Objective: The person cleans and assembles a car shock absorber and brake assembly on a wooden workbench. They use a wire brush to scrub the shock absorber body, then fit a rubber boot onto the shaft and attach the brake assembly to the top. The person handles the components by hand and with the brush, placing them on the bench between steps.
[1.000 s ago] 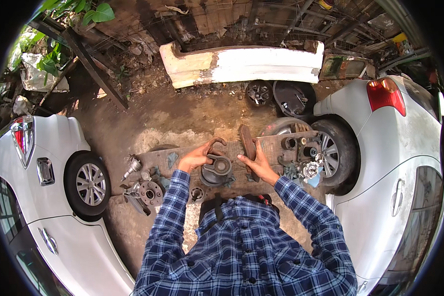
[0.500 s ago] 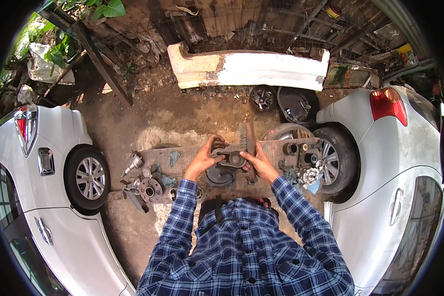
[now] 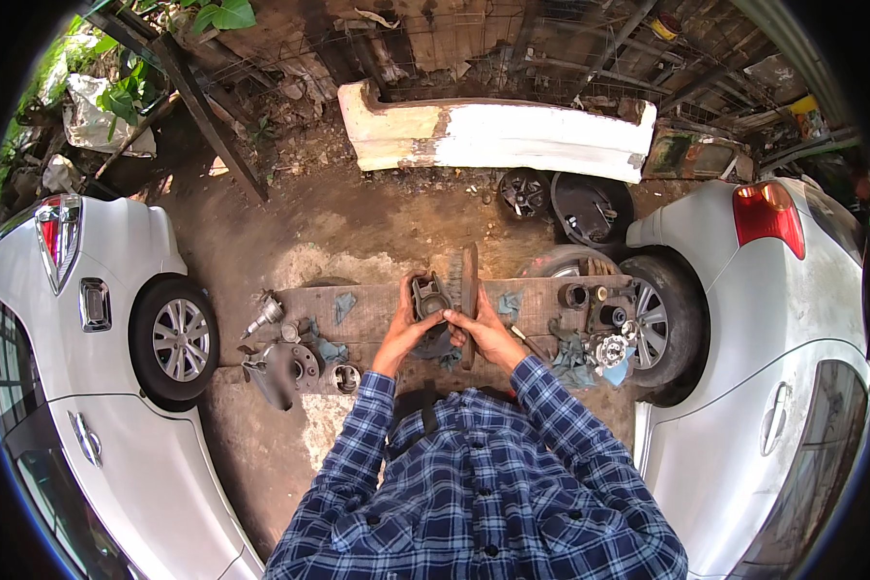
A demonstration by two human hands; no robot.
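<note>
My left hand [image 3: 405, 333] is closed on a dark metal part [image 3: 429, 295], tilted up over the plank bench [image 3: 375, 298]. My right hand [image 3: 486, 334] is closed on a long wooden brush [image 3: 469, 271] with grey bristles along its left side, held close beside the part; my two thumbs meet near the part's lower edge. Under my hands lies a dark round piece [image 3: 433, 348], partly hidden. At the left end of the bench are a flanged hub [image 3: 304, 362], a shafted metal piece [image 3: 269, 314] and blue rags [image 3: 331, 350]. At the right end sit several cylindrical parts [image 3: 611, 315].
Silver cars [image 3: 106, 387] [image 3: 735, 309] flank me on both sides. A loose wheel [image 3: 556, 261] lies behind the bench's right end. Beyond are two dark round tubs [image 3: 590, 208] [image 3: 522, 191] and a white bumper [image 3: 541, 135] before wooden panels. Plants [image 3: 130, 97] grow at back left.
My left hand has taken hold of the metal part, lifted it from the round piece and turned it upward. My hands have come together, with the brush now beside the part.
</note>
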